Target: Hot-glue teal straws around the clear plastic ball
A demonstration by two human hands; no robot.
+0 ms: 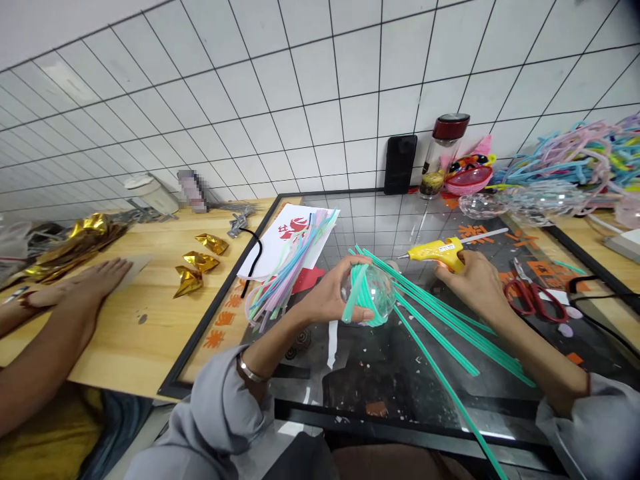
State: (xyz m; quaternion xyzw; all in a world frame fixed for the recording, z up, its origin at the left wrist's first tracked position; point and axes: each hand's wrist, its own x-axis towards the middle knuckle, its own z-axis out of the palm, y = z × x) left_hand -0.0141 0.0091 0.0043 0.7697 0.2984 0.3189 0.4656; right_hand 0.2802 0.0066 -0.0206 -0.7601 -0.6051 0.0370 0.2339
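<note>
Holds a clear ball in the left hand, with fingers and thumb closed around its left part, over the dark tabletop. Not possible to tell if touching the tabletop or not. Around the left part of the ball, some green strip, wound in turns. To the right of the ball and toward the body, a fan of loose green strips, long and straight, with one reaching past the near edge of the table. Grips a yellow glue gun in the right hand, to the right of the ball, with fingers closed on the handle and nozzle turned to the left, near the upper right of the ball. Farther to the right of the ball, red-handled scissors. To the left of the ball, a bundle of pastel strips, partly on a white sheet. Beyond the ball, near the wall, a black phone and a bottle with dark red lid. Far to the left of the ball, folded gold pieces and another person's hands.
</note>
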